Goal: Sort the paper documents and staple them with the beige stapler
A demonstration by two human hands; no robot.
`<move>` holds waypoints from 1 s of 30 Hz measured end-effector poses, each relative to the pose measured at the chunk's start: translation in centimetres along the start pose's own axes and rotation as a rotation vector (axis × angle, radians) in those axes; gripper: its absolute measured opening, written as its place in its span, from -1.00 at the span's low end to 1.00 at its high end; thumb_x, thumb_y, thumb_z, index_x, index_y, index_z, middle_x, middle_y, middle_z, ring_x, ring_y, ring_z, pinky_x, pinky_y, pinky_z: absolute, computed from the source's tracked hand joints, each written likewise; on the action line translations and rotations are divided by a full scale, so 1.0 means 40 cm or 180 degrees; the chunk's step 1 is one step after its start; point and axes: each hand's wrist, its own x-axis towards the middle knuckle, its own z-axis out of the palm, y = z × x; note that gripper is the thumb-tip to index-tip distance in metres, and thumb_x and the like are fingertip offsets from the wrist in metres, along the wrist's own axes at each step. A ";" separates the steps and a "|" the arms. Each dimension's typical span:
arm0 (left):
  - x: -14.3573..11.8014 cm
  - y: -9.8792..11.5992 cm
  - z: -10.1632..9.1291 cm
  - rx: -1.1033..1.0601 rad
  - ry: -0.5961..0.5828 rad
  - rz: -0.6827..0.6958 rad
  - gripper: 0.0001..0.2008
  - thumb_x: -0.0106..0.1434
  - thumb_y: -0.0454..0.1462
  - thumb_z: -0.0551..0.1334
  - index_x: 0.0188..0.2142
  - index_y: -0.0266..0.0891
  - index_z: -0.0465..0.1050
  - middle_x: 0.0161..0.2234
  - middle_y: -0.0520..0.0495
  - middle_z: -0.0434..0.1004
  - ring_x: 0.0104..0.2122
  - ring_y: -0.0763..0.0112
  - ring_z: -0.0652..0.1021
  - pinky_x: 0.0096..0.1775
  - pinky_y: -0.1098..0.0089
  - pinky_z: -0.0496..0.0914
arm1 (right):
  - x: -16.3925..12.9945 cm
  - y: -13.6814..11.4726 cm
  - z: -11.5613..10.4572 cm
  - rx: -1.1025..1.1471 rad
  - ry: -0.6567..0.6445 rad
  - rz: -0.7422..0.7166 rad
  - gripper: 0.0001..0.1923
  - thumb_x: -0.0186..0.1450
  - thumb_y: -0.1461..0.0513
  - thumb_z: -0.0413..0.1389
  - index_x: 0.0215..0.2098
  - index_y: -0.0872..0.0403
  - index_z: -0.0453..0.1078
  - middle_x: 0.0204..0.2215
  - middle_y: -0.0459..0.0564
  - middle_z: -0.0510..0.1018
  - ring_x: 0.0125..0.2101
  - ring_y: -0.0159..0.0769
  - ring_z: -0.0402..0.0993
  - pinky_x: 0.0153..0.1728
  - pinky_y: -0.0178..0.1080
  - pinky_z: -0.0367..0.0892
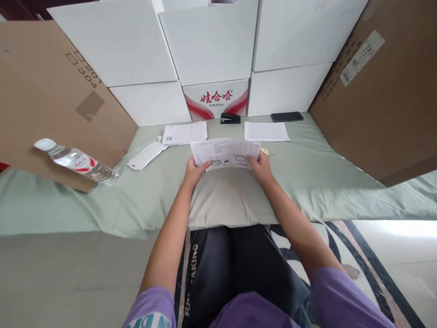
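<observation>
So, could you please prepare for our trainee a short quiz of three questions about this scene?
1. Where is the printed paper gripped?
A) Only at its left side
B) Only at its right side
C) At both sides

2. True or false: the black stapler is to the left of the black phone.

3. Fill in the missing word: the cloth under the stapler is pale ____.

Key:
1. C, by the left hand and the right hand.
2. True.
3. Green.

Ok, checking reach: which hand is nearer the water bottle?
Left. The left hand is to the right of the water bottle; the right hand is farther right, across the paper they hold.
</observation>
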 end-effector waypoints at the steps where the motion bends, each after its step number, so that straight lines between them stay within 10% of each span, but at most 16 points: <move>1: -0.002 0.002 0.002 0.0020 -0.0006 0.0009 -0.30 -0.13 -0.05 0.56 -0.04 -0.33 0.49 -0.06 -0.31 0.65 -0.08 0.09 0.65 0.02 0.14 0.51 | -0.001 0.001 0.003 0.0033 -0.0002 0.0032 -0.54 0.24 -0.08 0.21 -0.07 0.06 0.53 -0.11 0.06 0.66 -0.08 -0.06 0.57 0.01 -0.03 0.44; 30: -0.016 0.034 0.027 -0.0210 -0.0214 -0.0045 -0.41 -0.06 0.00 0.52 -0.12 -0.34 0.63 -0.08 -0.28 0.68 -0.04 0.02 0.65 0.14 0.06 0.46 | 0.020 0.030 0.045 0.0613 -0.0429 0.0757 -0.44 0.03 -0.05 0.37 -0.09 0.06 0.51 -0.08 0.08 0.67 -0.01 -0.05 0.57 0.17 0.06 0.35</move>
